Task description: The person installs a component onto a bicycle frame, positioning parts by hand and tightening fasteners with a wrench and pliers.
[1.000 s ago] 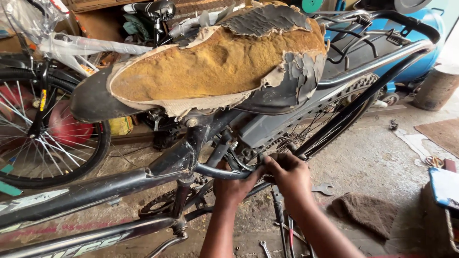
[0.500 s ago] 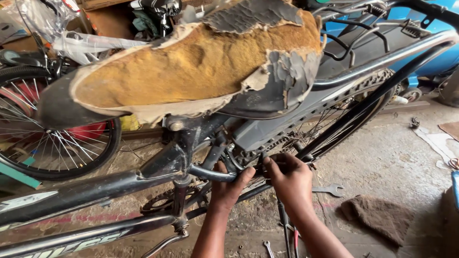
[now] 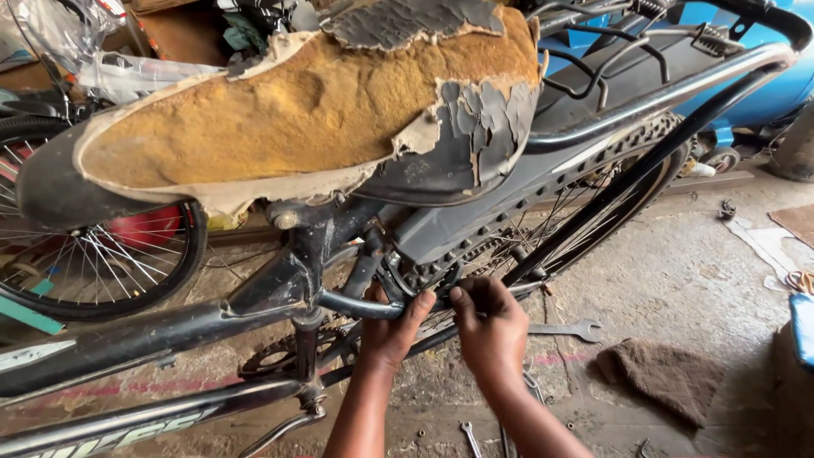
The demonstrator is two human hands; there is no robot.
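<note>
One black bicycle (image 3: 212,318) fills the view, standing on the concrete floor (image 3: 695,280); its long saddle (image 3: 297,119) is torn, with yellow foam bared under flaking black cover. Behind the saddle runs a rear carrier rack (image 3: 670,89), and below it the knobbly rear tyre (image 3: 644,140). Under the saddle, the left hand (image 3: 392,326) is clenched around a curved frame tube (image 3: 356,304). Just beside it, the right hand (image 3: 492,326) pinches at the frame near the rear wheel; what its fingertips grip is hidden. On the floor to the right lie a brown rag (image 3: 657,377) and a spanner (image 3: 570,329).
</note>
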